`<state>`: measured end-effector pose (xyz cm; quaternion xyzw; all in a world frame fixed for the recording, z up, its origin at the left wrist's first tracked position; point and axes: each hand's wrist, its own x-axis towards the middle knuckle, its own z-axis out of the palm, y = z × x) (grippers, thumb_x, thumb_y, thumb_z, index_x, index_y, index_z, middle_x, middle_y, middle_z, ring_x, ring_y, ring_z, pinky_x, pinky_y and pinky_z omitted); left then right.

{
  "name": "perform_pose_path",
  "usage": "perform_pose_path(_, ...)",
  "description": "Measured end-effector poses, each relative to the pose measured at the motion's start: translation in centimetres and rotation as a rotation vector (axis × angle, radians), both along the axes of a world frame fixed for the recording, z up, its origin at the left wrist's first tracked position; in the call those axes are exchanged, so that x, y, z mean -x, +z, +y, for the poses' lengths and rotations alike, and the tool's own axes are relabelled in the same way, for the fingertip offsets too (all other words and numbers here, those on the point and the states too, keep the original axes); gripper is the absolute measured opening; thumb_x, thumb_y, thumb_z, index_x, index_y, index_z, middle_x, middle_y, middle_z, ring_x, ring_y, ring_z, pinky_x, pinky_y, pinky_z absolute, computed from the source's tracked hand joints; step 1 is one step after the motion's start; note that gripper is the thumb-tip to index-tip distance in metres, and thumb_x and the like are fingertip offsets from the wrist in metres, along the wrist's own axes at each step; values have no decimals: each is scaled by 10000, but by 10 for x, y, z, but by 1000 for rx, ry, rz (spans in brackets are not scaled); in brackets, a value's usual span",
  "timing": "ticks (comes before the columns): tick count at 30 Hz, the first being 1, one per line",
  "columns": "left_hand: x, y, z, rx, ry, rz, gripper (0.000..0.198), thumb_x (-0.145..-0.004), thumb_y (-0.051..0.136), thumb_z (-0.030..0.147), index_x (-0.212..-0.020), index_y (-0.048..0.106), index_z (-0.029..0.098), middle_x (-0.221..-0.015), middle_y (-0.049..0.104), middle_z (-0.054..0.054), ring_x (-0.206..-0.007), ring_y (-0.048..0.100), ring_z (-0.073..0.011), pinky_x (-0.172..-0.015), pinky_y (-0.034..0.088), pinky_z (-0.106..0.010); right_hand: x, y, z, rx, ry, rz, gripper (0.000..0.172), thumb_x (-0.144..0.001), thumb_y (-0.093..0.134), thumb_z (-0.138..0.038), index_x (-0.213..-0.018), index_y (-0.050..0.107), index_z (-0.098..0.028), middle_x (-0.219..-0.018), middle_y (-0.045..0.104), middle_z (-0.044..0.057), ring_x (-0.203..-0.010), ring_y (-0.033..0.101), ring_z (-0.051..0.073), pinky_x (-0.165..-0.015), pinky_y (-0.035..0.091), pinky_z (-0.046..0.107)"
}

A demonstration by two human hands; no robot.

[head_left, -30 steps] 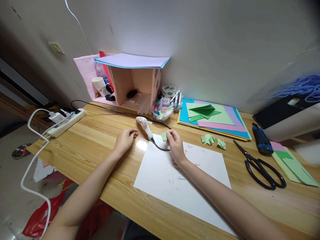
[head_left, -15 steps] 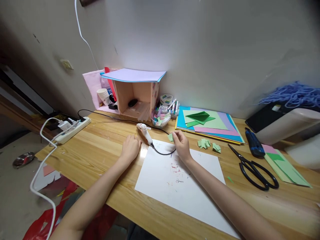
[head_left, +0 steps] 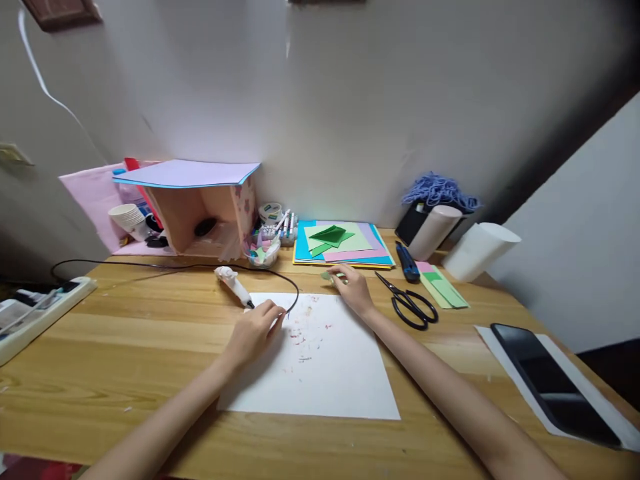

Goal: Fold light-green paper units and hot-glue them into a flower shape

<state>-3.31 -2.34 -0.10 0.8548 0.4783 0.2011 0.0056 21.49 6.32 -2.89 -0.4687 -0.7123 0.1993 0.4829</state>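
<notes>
On the upper left part of the white paper (head_left: pixel 345 373) rests my left hand (head_left: pixel 255 330), fingers curled in. It touches or lies close to the black cord of the white glue gun (head_left: pixel 235 285); what the fingers hold, if anything, is hidden. The glue gun lies on the table just beyond that hand. My right hand (head_left: pixel 354 290) is past the paper's far edge, with thumb and fingers around a small crumpled green paper piece (head_left: pixel 327 275). More green shows between the fingers, partly covered.
Black scissors (head_left: pixel 409 301) and a blue utility knife (head_left: pixel 407 262) lie to the right, near green paper strips (head_left: pixel 445 288). Coloured sheets (head_left: pixel 300 250) are stacked behind. A cardboard box (head_left: pixel 245 213) stands back left, a power strip (head_left: pixel 80 290) far left, a phone (head_left: pixel 555 383) at right.
The view has swung right. My left hand has moved from beside the glue gun onto the paper by the cord. My right hand has shifted right, to the green pieces lying beyond the paper.
</notes>
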Motion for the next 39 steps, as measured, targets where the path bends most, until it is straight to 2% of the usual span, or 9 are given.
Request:
perform_pose_path(5, -43, -2, 7, 159, -43, -118, 250, -893, 320, 257, -883, 562, 196, -863, 595, -39, -720, 567, -148, -629, 395, -247, -3, 14, 23, -83, 240, -293, 305, -790, 437, -57, -969, 631, -209, -1044, 626, 78, -1009, 543, 196, -893, 398, 346)
perform_pose_path(8, -52, -5, 8, 225, -31, -235, 243, -890, 315, 254, -885, 552, 201, -869, 597, -30, -716, 560, -147, -656, 398, -257, -24, 21, 28, -87, 160, -438, 370, -759, 441, -20, -1052, 593, -187, -1094, 596, 94, -1057, 501, 211, -898, 385, 361)
perform_pose_path(13, -49, -16, 7, 288, 10, -354, 222, -872, 355, 268, -850, 565, 200, -823, 601, -16, -714, 548, -153, -656, 382, -267, -59, 23, 19, 43, 112, -583, 227, -742, 594, -191, -967, 626, -182, -991, 598, 91, -957, 518, 229, -827, 406, 355)
perform_pose_path(16, -48, -20, 8, 307, 28, -400, 228, -868, 366, 277, -826, 577, 201, -817, 602, -11, -719, 543, -150, -662, 378, -265, -57, 18, 15, 40, 132, -585, 272, -739, 608, -208, -1010, 611, -196, -1031, 574, 86, -951, 514, 219, -813, 403, 341)
perform_pose_path(19, -47, -20, 9, 318, 47, -424, 250, -872, 363, 299, -813, 584, 198, -798, 599, -11, -688, 534, -144, -649, 376, -266, -46, 13, 17, 14, 132, -596, 222, -738, 590, -145, -952, 623, -192, -946, 583, 72, -925, 519, 212, -816, 389, 339)
perform_pose_path(24, -46, -20, 8, 277, 62, -418, 232, -875, 364, 291, -819, 568, 197, -797, 584, -12, -673, 533, -142, -641, 387, -269, -32, 18, 15, 68, 176, -467, 224, -734, 531, -68, -900, 630, -180, -887, 565, 51, -778, 542, 153, -705, 418, 278)
perform_pose_path(28, -47, -19, 6, 219, 53, -417, 172, -860, 417, 279, -965, 527, 198, -903, 566, -32, -754, 559, -150, -687, 424, -281, -14, 32, 1, 110, 210, -257, 185, -725, 542, -99, -871, 631, -170, -869, 565, 41, -685, 546, 119, -672, 441, 266)
perform_pose_path(33, -43, -8, 2, -24, 99, -431, 300, -846, 471, 297, -1123, 452, 183, -979, 554, -86, -936, 540, -215, -782, 442, -343, 27, 47, -22, 221, 332, -8, 178, -704, 598, -185, -878, 627, -167, -885, 602, 40, -680, 569, 117, -665, 467, 259)
perform_pose_path(39, -20, 5, -8, -178, 179, -549, 231, -838, 508, 252, -1057, 515, 177, -896, 602, -60, -801, 581, -159, -714, 470, -277, 72, 46, -37, 494, 395, 183, 257, -656, 656, -271, -873, 621, -138, -831, 632, 55, -688, 573, 137, -638, 462, 268)
